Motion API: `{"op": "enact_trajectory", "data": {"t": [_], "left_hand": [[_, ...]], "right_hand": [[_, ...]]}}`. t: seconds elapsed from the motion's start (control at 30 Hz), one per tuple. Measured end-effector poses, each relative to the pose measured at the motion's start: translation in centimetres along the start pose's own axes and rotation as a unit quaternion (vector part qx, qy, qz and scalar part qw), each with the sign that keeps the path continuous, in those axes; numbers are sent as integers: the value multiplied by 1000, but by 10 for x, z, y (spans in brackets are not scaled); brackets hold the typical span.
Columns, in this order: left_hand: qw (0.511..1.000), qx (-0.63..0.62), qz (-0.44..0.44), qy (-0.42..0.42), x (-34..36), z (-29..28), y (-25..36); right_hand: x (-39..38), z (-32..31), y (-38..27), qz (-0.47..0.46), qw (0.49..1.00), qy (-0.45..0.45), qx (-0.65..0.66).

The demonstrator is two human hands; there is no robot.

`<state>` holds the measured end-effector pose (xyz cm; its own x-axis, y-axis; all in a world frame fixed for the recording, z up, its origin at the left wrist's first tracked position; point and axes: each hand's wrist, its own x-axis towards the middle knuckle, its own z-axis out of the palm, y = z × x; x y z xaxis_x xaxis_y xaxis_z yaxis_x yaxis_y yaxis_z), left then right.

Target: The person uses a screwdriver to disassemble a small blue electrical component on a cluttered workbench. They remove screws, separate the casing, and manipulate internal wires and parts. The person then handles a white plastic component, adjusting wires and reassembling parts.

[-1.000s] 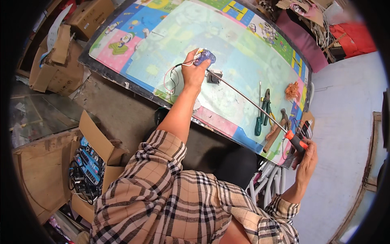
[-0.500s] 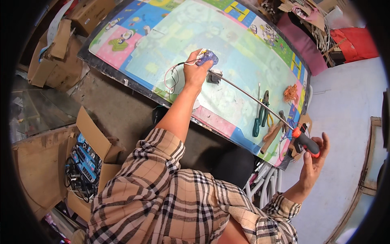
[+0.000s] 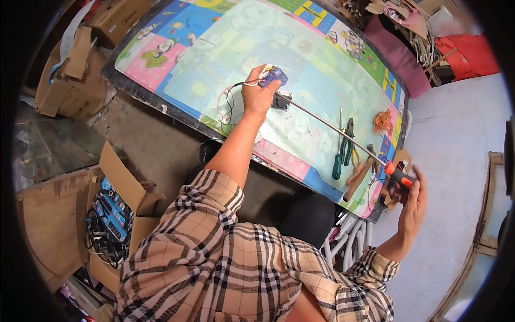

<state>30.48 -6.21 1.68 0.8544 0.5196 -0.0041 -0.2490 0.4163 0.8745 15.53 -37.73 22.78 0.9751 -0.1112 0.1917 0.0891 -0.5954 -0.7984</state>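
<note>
Since half a second earlier, the right hand (image 3: 412, 206) had drawn its spread fingers in toward the handle end of the long screwdriver (image 3: 398, 175). At left, thin wires (image 3: 230, 99) trailed from the left hand (image 3: 258, 95), which was closed around a blue translucent part (image 3: 276, 76) above the table (image 3: 214, 70). Just beside it lay a dark square piece (image 3: 281, 101). The shaft slanted from the left hand over the table, past pliers (image 3: 348, 129) and a hammer (image 3: 358, 181). At right, the partly curled fingers touched the handle; how firmly, I could not tell.
</note>
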Motion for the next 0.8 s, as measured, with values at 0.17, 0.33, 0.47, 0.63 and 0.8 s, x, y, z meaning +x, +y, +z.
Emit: {"op": "enact_trajectory", "data": {"t": [0.17,0.33,0.47,0.63,0.8], "left_hand": [[1000,-3,-10,-6,1,3,0],[999,21,-2,-26,-1,6,-9],[997,55,14,-56,0,14,-20],[993,88,36,-69,-3,15,-29],[994,82,22,-70,-5,12,-26]], "right_hand": [[3,-21,6,-51,961,-216,-164],[41,17,5,6,891,-412,-191],[62,46,37,144,871,-446,-149],[69,82,89,38,906,-339,-252],[53,94,87,-32,924,-229,-304]]}}
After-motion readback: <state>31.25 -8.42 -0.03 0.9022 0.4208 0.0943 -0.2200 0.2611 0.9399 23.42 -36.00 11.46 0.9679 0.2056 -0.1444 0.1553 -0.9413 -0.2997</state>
